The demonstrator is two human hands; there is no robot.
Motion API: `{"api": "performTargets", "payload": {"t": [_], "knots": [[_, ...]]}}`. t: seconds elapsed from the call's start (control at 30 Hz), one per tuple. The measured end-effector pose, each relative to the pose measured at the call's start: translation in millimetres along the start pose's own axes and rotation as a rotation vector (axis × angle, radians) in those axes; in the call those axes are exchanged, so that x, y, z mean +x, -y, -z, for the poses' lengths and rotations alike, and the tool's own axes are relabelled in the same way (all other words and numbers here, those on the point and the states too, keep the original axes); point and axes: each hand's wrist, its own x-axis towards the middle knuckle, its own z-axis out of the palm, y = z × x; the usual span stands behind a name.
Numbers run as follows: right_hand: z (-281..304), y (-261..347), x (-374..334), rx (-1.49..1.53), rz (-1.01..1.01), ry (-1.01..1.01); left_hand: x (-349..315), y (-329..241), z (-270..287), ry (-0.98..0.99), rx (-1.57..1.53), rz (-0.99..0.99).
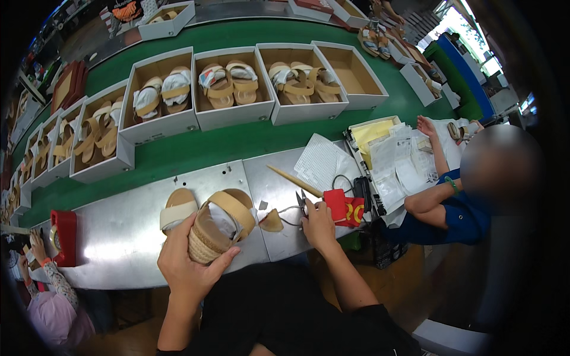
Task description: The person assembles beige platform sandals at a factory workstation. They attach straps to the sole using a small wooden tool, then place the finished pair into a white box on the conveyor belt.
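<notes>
My left hand (pixel 193 261) is closed round the heel of a tan wedge sandal (pixel 208 240) with a woven rope sole and white paper stuffed inside, holding it over the metal bench. Just behind it lies a second sandal (pixel 179 209) with a pale strap. On the right, my right hand (pixel 319 225) grips a small pair of scissors (pixel 302 200), its blades pointing away from me. A cord runs from near the scissors. Between my hands a small tan wedge-shaped piece (pixel 271 222) rests on the metal.
Open white boxes (pixel 234 115) of sandals line the green conveyor belt (pixel 178 147); one box (pixel 350 71) holds nothing. A wooden stick (pixel 294 180), red cloth (pixel 335 207) and papers (pixel 404 160) lie rightward. A red tape dispenser (pixel 63 237) stands left. Co-workers sit on both sides.
</notes>
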Motion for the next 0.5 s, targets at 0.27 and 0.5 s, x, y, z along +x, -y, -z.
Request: {"api": "performTargets", "payload": {"t": [0.27,0.5], "knots": [[26,-27,17,0.445,0.155,0.049,-4,3,-8,0.105,0.128,-0.421],[85,42,-16,2.235,0.072,0.581,-58,22,-18,0.351,0.17,-0.508]]}}
